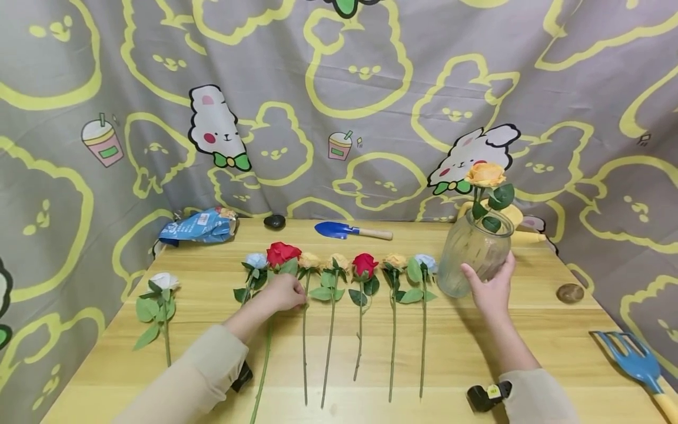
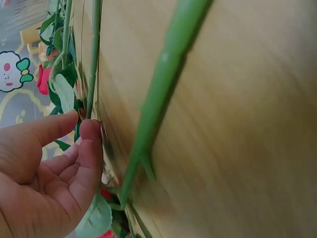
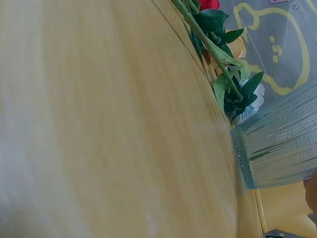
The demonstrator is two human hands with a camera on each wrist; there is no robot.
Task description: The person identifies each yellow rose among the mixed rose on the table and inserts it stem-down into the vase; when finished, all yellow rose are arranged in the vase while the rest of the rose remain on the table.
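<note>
In the head view a row of artificial roses lies across the wooden table. My left hand [image 1: 283, 292] is over the left part of the row, beside a red rose [image 1: 282, 254]. Its thumb and fingertips pinch the thin green stem of a yellow rose [image 1: 309, 260]; the left wrist view has this stem [image 2: 94, 59] running down to the fingertips. On the right, my right hand [image 1: 491, 288] grips a ribbed glass vase [image 1: 461, 253], its base at the table top. Inside the vase stands an orange-yellow rose [image 1: 485, 175]. Only a finger edge [image 3: 311, 196] shows in the right wrist view.
A white rose [image 1: 165, 281] lies apart at the left. Along the back are a blue bag [image 1: 203, 225], a black stone [image 1: 274, 221] and a blue trowel [image 1: 336, 229]. A yellow object [image 1: 527, 237] sits behind the vase; a brown stone [image 1: 570, 292] and blue fork [image 1: 632, 356] lie rightward.
</note>
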